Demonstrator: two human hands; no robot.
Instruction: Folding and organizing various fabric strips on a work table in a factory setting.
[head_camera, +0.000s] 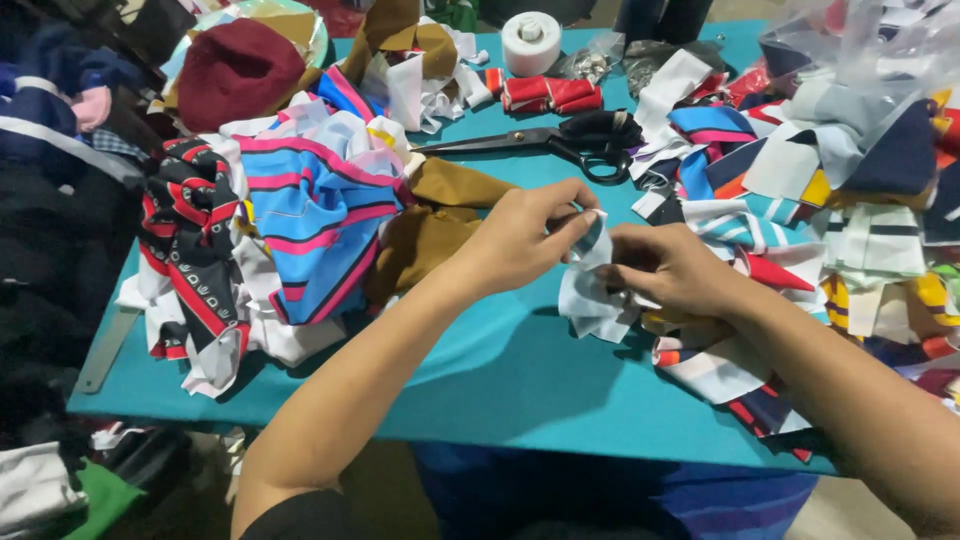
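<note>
Both hands meet over the teal cloth-covered table (520, 380), just below the black-handled fabric shears (570, 140). The left hand (525, 235) pinches the top edge of a small white-and-pale-blue fabric scrap (590, 290) between thumb and fingertips; the right hand (675, 270) has its fingers closed on the scrap's other side. The step in hand looks like sorting or straightening one piece (striped scraps are heaped either side of the shears). Any further handling calls for a light, two-handed pinch, since the cloth is limp.
</note>
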